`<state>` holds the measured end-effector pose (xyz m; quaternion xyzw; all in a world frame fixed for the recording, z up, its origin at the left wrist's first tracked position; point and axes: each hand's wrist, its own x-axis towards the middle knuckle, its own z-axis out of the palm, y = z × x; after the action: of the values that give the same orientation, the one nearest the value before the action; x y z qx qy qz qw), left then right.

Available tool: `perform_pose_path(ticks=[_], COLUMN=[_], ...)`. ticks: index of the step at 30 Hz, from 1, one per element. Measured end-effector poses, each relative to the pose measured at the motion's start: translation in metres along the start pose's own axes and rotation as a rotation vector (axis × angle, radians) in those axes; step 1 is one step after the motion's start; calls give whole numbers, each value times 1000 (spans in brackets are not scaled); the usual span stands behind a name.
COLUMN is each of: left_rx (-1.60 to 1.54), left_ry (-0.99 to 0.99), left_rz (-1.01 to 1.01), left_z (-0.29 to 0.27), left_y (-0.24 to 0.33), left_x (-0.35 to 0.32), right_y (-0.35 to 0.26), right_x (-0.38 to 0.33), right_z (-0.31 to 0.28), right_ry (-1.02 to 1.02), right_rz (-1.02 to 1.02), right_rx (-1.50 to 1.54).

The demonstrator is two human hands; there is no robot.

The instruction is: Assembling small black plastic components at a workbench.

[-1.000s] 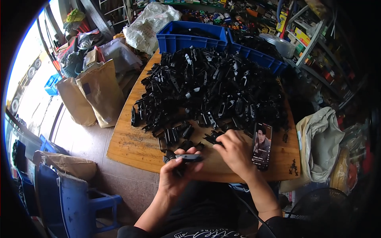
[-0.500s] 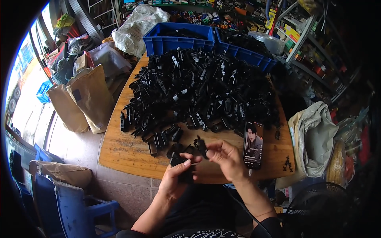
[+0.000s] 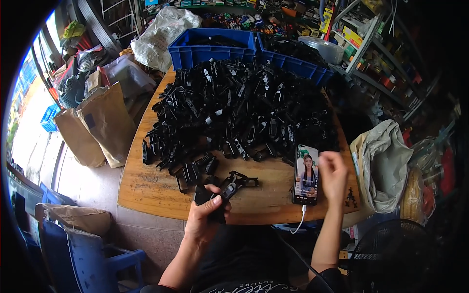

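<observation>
My left hand point(image 3: 201, 215) is closed around a dark block-shaped piece point(image 3: 199, 195) at the table's front edge. Against its fingertips is a black clip-like plastic part point(image 3: 238, 181) with a forked end stretching right over the wood; whether this part is also gripped I cannot tell. My right hand point(image 3: 335, 176) hovers just right of a phone point(image 3: 305, 185), its fingers curled and slightly blurred, nothing showing in them. The lit phone lies on the table, with a white cable at its lower end. Beyond both hands rises a wide heap of similar black plastic parts point(image 3: 239, 107).
Two blue crates point(image 3: 212, 56) with black parts stand behind the heap. Small black pieces point(image 3: 351, 198) lie at the wooden table's point(image 3: 146, 185) right edge. An open sack point(image 3: 386, 166) and a fan point(image 3: 391, 254) are at right, paper bags point(image 3: 107, 127) and a blue chair point(image 3: 80, 249) at left.
My right hand has left the black part near my left hand and moved right, beside the phone. The phone's picture has changed. My left hand still holds its piece.
</observation>
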<state>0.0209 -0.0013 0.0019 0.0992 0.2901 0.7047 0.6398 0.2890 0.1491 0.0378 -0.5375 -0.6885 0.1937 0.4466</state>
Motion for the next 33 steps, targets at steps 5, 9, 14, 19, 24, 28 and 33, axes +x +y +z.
perform_pose_path(ticks=[5,9,14,19,24,28,33], left_rx=[128,230,276,318,408,479,604], left_ry=[1,73,127,162,182,130,112], left_rz=[62,52,85,142,157,161,142], left_z=[9,12,9,13,16,12,17], left_y=[-4,-4,-4,-4,-10,-7,-9], left_x=[4,2,5,4,5,-1,-2], right_y=[119,133,81,-9,-57,-87,-83], right_x=[31,16,-15,-52,-64,-63,-57], right_z=[-47,-47,-29,12,33,48,61], right_ry=[120,120,128,-157,-282,-400,-416], right_rz=[159,11,190,211,-171,-216,-495], right_rx=[-659,-585,233,576,463,342,207])
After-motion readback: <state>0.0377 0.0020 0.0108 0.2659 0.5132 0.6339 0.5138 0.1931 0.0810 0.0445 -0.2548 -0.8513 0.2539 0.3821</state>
